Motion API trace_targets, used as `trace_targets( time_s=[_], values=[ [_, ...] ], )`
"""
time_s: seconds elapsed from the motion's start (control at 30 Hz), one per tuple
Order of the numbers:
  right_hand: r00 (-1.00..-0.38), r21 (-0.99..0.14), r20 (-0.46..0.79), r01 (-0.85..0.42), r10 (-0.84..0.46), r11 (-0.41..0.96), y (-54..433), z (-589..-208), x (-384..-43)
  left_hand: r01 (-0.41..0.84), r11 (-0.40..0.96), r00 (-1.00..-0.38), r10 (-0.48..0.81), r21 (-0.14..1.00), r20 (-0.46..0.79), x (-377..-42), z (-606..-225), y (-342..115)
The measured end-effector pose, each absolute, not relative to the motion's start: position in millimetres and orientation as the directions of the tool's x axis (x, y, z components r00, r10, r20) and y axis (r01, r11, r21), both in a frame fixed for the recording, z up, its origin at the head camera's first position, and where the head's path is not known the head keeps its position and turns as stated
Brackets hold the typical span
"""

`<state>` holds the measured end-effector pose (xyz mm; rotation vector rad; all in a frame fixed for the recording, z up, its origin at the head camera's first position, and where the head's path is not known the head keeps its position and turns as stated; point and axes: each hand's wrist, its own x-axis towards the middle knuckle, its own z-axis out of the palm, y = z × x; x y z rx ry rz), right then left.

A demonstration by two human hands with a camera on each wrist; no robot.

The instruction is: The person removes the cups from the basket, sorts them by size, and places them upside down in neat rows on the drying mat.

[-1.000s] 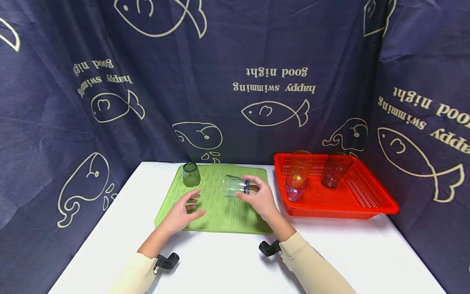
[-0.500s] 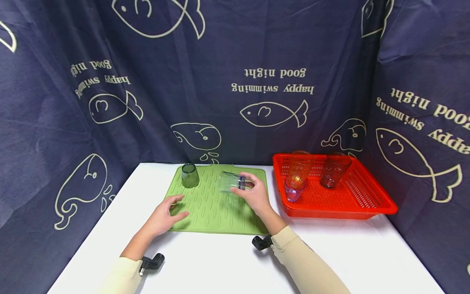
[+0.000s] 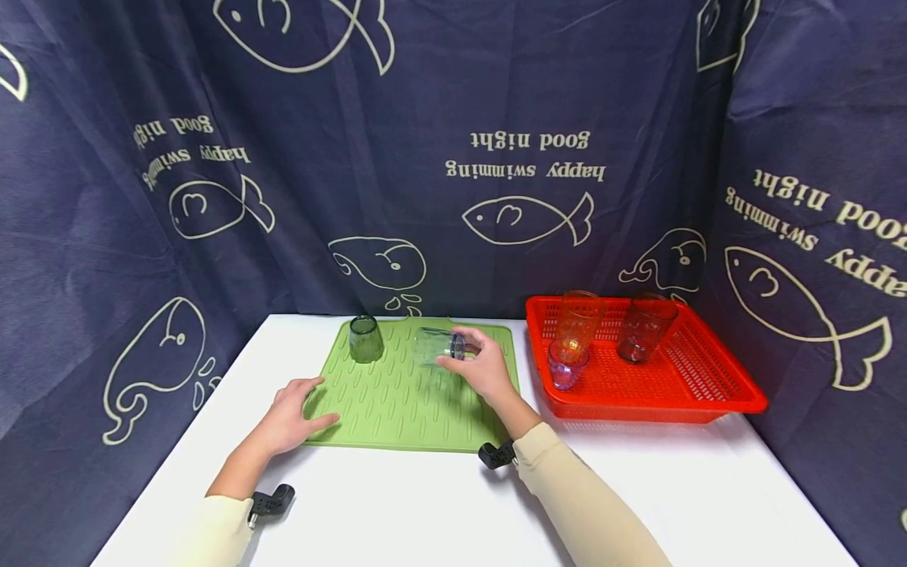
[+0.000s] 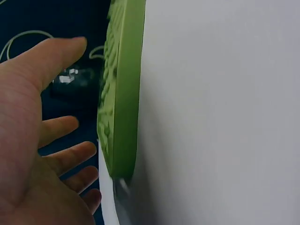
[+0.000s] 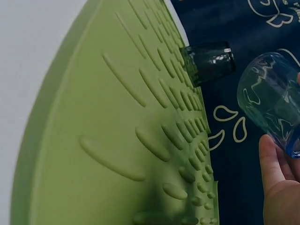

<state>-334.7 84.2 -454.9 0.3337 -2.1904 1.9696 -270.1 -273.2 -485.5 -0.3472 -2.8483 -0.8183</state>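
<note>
My right hand (image 3: 486,368) grips a clear glass cup (image 3: 429,347) by its bluish base end. The cup lies sideways in the air above the green ridged mat (image 3: 397,409), its mouth facing left. In the right wrist view the same glass cup (image 5: 272,93) shows at the right edge, with fingers and thumb at its blue end. My left hand (image 3: 286,417) hovers by the mat's front left corner, fingers spread and holding nothing. A dark green glass cup (image 3: 366,340) stands upside down on the mat at the back left.
At the right stands a red perforated basket (image 3: 680,394). Inside it are an orange glass (image 3: 579,319), a dark red glass (image 3: 643,331) and a small purple cup (image 3: 568,366). A dark blue curtain (image 3: 397,157) closes off the back and sides of the white table (image 3: 368,504).
My left hand has drawn away to the left and toward me, off the mat's middle. The right hand has carried the clear glass cup a little to the left.
</note>
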Motion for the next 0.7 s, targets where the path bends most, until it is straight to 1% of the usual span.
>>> trace_targets(
  time_s=[0.17, 0.37, 0.7],
  values=[
    [-0.965, -0.958, 0.262, -0.264, -0.025, 0.111, 81, -454, -340, 0.272, 0.852, -0.960, 0.207, 0.447, 0.190, -271, -487, -284],
    [-0.971, -0.961, 0.238, -0.234, 0.012, 0.148, 80, -456, -346, 0.250, 0.885, -0.968, 0.232, 0.392, 0.095, -271, -486, -289],
    [-0.970, -0.946, 0.242, -0.228, 0.035, 0.231, 77, -461, -357, 0.213, 0.905, -0.974, 0.224, 0.369, 0.011, -270, -485, -290]
  ],
)
